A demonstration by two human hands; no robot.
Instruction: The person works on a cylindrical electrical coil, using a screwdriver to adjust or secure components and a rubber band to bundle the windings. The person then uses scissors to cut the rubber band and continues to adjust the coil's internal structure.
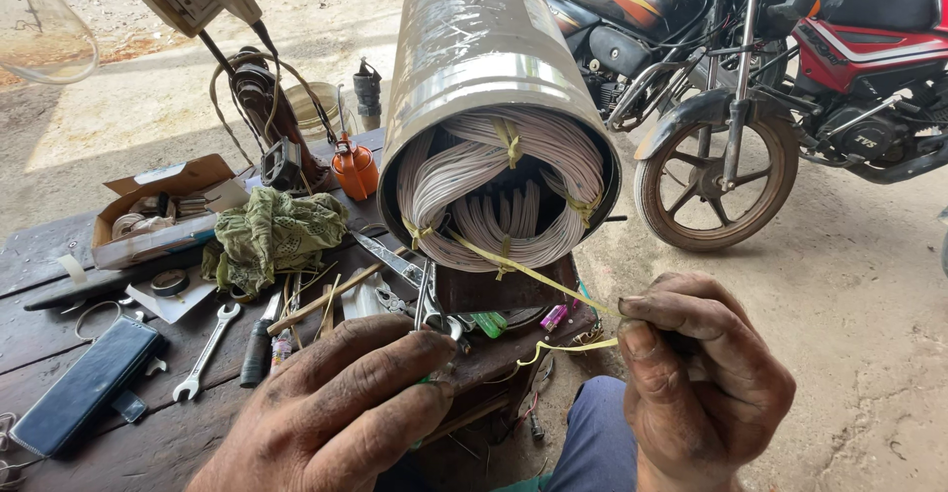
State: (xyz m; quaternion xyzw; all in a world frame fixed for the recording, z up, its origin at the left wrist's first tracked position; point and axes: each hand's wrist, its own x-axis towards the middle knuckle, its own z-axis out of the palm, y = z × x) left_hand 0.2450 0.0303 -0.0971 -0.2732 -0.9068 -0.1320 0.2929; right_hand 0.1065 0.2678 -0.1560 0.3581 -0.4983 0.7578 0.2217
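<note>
the right hand (706,378) pinches a yellow tying strip (523,273) between thumb and forefinger, fingers clenched on it, and the strip runs taut toward ten o'clock up to the coil windings (494,191). the left hand (336,413) is closed around a pair of metal pliers or scissors (427,299); which tool it is i cannot tell, its tip pointing toward twelve o'clock at the lower edge of the windings.

to do this step well, it seems best to keep the strip under even tension and close to the bundle, so the tie sits snug without nicking the wire's coating, and to keep the tool's tip off the strands.

the metal motor cylinder (474,47) sits on a small block at the edge of the wooden workbench (59,255), at twelve o'clock from the hands. its long axis runs away from the viewer, tilted upward, open end facing down toward the hands. a wrench (205,352) lies at nine o'clock, a motorcycle wheel (713,171) at two o'clock.
</note>
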